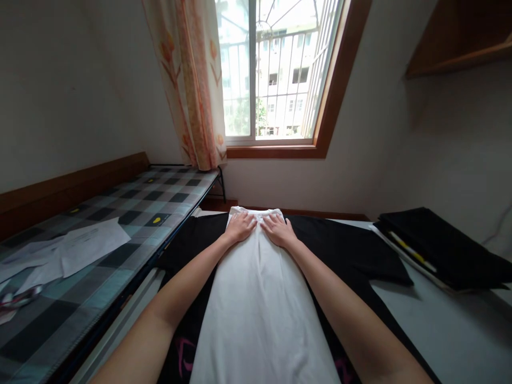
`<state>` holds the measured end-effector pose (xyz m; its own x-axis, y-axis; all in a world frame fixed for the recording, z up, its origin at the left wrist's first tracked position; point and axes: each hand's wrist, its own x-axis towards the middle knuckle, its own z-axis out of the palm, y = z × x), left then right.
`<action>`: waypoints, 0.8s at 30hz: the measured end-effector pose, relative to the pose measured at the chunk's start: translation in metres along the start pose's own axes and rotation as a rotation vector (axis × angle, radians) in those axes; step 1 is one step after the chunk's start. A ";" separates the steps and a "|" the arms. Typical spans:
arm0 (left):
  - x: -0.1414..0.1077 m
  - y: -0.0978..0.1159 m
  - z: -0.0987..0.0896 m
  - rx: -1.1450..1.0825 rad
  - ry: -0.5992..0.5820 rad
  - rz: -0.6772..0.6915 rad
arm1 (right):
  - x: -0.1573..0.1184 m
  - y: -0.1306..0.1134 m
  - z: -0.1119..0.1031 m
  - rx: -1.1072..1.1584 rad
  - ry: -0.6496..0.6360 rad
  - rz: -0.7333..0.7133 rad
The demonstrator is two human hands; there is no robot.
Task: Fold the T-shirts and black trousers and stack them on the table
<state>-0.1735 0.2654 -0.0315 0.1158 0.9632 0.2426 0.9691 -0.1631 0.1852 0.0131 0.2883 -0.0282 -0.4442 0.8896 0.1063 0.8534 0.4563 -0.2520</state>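
A white cloth garment lies lengthwise over a black T-shirt spread on a white table. Near the garment's far end, my left hand rests flat on its left half, fingers stretched out. My right hand lies flat on the right half, its fingertips a short gap from the left ones. Both palms touch the fabric, and neither hand grips it. Pink-purple print on the black shirt shows on both sides near the bottom; the white garment covers the shirt's middle.
On the left stands a bed with a checked mattress, with papers on it. A stack of folded black cloth sits at the table's right. Beyond are a barred window, a curtain and a wooden shelf at upper right.
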 end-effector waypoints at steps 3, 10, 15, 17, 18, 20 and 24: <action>0.005 -0.013 -0.004 0.003 0.151 -0.200 | 0.006 0.008 0.000 0.039 0.165 0.119; 0.017 -0.048 -0.016 -0.140 0.112 -0.599 | 0.023 0.024 -0.005 0.082 0.245 0.483; 0.030 -0.058 -0.013 -0.309 0.150 -0.612 | 0.041 0.026 -0.005 0.149 0.274 0.595; 0.035 -0.061 -0.011 -0.388 0.173 -0.539 | 0.047 0.027 -0.004 0.172 0.276 0.604; 0.038 -0.061 -0.011 -0.414 0.196 -0.502 | 0.049 0.028 -0.004 0.187 0.281 0.598; 0.041 -0.061 -0.010 -0.438 0.261 -0.460 | 0.053 0.030 -0.003 0.224 0.310 0.571; 0.044 -0.055 -0.012 -0.481 0.386 -0.434 | 0.058 0.030 -0.008 0.351 0.334 0.502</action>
<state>-0.2241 0.3139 -0.0193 -0.4252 0.8333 0.3533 0.6981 0.0534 0.7140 0.0146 0.3534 -0.0222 0.1361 0.9758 0.1713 0.7700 0.0046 -0.6380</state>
